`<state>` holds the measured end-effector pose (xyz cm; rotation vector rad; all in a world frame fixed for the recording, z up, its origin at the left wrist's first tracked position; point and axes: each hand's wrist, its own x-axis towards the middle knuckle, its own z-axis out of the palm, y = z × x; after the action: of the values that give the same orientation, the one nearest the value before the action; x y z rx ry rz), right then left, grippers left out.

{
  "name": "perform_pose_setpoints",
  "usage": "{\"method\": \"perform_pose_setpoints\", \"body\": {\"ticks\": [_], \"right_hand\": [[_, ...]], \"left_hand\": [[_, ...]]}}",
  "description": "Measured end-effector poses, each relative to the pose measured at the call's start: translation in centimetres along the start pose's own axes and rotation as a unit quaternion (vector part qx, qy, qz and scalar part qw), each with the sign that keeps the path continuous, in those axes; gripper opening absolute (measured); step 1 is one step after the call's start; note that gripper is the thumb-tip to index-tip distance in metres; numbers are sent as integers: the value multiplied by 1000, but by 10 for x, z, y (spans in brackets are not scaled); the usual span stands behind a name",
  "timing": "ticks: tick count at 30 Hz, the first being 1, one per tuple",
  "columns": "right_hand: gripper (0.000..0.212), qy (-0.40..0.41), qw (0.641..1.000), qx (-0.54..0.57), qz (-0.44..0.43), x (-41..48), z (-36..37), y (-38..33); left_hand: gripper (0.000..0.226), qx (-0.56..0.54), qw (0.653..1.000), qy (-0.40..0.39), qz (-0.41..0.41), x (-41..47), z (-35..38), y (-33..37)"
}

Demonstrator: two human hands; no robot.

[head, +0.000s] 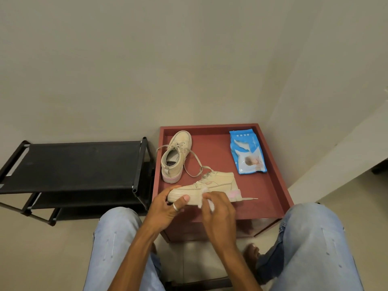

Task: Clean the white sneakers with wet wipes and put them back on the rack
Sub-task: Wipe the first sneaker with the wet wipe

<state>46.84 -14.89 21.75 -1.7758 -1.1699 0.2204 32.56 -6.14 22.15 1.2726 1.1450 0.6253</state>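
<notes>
One white sneaker point(218, 182) lies on its side at the front of the red table point(270, 185), toe to the left. My left hand point(168, 204) grips its toe and sole. My right hand point(218, 208) presses a white wet wipe point(206, 203) against the sole's side, near the pink heel patch. The second white sneaker point(176, 156) stands upright behind, toe pointing away, laces trailing loose. A blue wet wipes pack point(247, 152) lies at the table's back right.
A black shoe rack point(71, 164) with fabric shelves stands left of the table, against the wall. My knees in light jeans flank the table's front. A pale ledge runs along the right.
</notes>
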Motion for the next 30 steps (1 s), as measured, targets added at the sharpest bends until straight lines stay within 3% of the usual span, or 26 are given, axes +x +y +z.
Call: {"method": "perform_pose_setpoints", "body": {"ticks": [6,10,14,19,27,30], "right_hand": [[16,49,986,-102,123,25,-21,46],[15,33,993,-73,88,18,-8,40],[19,29,995,-72,60,13,-3,43],[27,-7,990,-138,29,15,0,37],[26,-23,991,-106,-73,7,11,25],[27,-25,989,-127,-68,9,5,43]], "left_hand": [[39,-36,999,-4,-17,3,0,-3],[42,9,1000,14,-12,6,1,-8],[74,123,992,41,-8,3,7,-12],[80,106,988,111,-18,3,19,-11],[73,24,992,120,-34,9,21,-13],[77,26,993,113,-36,15,14,-19]]}}
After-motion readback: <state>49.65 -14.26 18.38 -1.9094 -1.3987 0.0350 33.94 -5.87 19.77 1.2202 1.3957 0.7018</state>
